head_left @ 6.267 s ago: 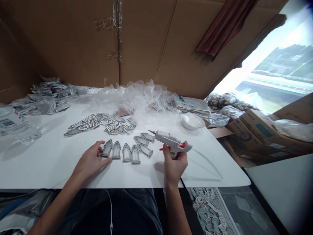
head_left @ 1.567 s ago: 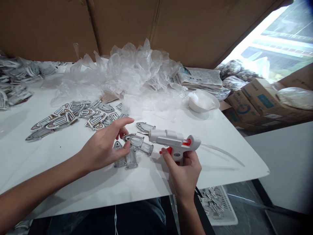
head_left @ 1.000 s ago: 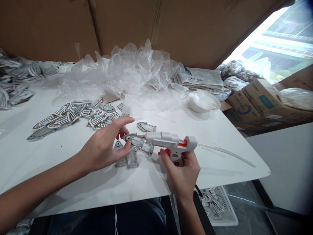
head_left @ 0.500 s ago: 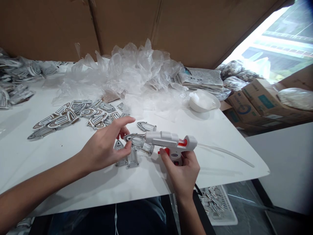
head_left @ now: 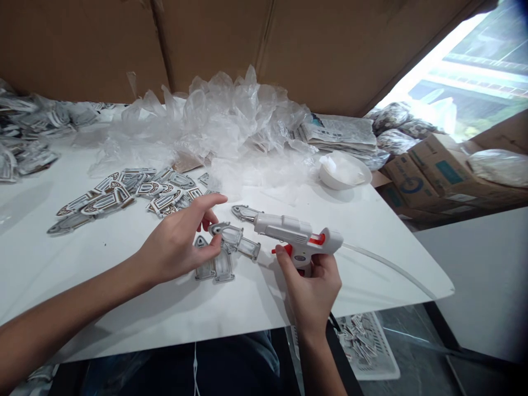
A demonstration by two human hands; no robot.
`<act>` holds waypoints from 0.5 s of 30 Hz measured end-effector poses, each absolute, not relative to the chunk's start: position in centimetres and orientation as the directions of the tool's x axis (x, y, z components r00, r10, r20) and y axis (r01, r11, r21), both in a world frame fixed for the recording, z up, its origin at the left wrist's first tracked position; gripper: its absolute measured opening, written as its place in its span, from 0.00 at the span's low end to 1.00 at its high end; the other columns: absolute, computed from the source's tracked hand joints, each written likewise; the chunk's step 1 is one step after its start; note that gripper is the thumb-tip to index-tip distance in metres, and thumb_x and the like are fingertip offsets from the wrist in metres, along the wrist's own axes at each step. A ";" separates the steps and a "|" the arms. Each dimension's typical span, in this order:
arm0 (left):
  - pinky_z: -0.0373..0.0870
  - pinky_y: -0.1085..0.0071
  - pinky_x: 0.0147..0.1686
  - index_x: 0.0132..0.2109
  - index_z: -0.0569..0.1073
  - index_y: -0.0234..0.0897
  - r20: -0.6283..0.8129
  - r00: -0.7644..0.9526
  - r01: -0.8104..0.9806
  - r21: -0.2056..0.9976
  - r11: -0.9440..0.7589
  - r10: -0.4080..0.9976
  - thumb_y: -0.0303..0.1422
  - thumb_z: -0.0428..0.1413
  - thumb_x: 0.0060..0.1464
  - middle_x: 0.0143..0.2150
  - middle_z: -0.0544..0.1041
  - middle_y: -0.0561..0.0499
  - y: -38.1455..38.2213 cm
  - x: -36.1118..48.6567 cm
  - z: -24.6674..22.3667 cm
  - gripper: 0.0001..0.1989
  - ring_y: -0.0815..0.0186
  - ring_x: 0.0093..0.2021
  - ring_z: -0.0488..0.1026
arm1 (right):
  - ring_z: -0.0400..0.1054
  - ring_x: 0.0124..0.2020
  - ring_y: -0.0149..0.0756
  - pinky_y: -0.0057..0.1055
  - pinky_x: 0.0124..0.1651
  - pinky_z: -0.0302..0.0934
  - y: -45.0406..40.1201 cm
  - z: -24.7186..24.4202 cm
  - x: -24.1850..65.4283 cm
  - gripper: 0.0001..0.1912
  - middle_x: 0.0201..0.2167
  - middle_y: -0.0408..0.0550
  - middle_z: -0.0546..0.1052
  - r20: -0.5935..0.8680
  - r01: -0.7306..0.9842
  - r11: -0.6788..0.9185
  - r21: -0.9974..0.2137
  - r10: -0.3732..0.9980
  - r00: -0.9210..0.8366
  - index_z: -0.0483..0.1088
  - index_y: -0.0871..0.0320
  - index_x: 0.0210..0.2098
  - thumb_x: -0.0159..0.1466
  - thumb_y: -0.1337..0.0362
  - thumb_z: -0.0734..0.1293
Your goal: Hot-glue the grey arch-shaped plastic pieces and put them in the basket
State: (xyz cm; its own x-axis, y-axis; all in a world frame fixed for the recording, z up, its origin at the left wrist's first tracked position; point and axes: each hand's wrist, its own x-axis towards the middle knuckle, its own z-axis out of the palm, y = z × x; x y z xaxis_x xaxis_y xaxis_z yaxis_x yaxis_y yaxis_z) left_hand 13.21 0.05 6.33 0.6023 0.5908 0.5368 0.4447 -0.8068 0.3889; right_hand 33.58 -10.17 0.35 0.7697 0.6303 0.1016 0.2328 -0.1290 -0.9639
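My right hand [head_left: 312, 289] is wrapped round the grip of a white hot glue gun [head_left: 284, 228] with a red trigger, its thumb near the trigger. A long clear glue stick [head_left: 388, 261] trails from the gun's back end. Between thumb and fingers, my left hand [head_left: 177, 239] pinches a small grey arched, window-shaped piece [head_left: 231, 234], its pointed end toward the palm. The nozzle is apart from this piece, to its upper right. Several like pieces lie close by: one piece [head_left: 246, 212] behind the nozzle, and another piece [head_left: 224, 267] below my left fingertips.
A heap of brown-and-white arched pieces [head_left: 111, 195] lies at left on the white table [head_left: 144, 324]. Behind are crumpled clear plastic bags [head_left: 231, 115], a white bowl [head_left: 344, 170] and newspapers [head_left: 338, 130]. A white basket [head_left: 391, 357] stands below, cartons [head_left: 437, 165] at right.
The glue gun in my right hand has moved right and slightly up, its nozzle now away from the held piece. My left hand has hardly moved.
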 end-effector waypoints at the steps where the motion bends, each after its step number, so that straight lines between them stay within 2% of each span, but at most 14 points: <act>1: 0.69 0.81 0.29 0.58 0.59 0.37 0.533 0.598 0.451 0.394 -0.801 0.599 0.23 0.55 0.52 0.34 0.73 0.55 0.3 13.2 6.2 0.27 0.76 0.30 0.69 | 0.71 0.31 0.33 0.25 0.29 0.65 -10.1 0.3 33.6 0.27 0.36 0.51 0.77 0.106 0.242 -0.136 -0.961 0.626 0.773 0.71 0.62 0.43 0.49 0.52 0.75; 5: 0.69 0.79 0.30 0.57 0.59 0.37 0.485 0.582 0.490 0.431 -0.757 0.653 0.25 0.55 0.51 0.33 0.73 0.55 1.5 13.2 5.5 0.26 0.76 0.29 0.69 | 0.71 0.31 0.32 0.26 0.30 0.64 -10.1 0.2 33.9 0.27 0.36 0.51 0.77 0.120 0.278 -0.169 -0.946 0.614 0.780 0.72 0.62 0.43 0.49 0.52 0.75; 10: 0.70 0.76 0.33 0.57 0.59 0.39 0.325 0.554 0.552 0.546 -0.630 0.767 0.28 0.56 0.51 0.35 0.74 0.54 2.9 12.8 4.8 0.27 0.74 0.32 0.70 | 0.70 0.32 0.33 0.27 0.32 0.65 -10.1 0.3 35.0 0.27 0.37 0.52 0.77 0.096 0.272 -0.195 -0.942 0.620 0.779 0.72 0.62 0.43 0.51 0.51 0.74; 15: 0.72 0.73 0.36 0.57 0.60 0.39 0.205 0.546 0.578 0.610 -0.543 0.812 0.30 0.56 0.51 0.38 0.76 0.52 3.9 12.5 4.7 0.26 0.71 0.33 0.72 | 0.71 0.34 0.35 0.30 0.36 0.64 -10.3 0.5 37.5 0.28 0.39 0.52 0.77 0.113 0.328 -0.243 -0.913 0.621 0.775 0.72 0.62 0.43 0.50 0.50 0.74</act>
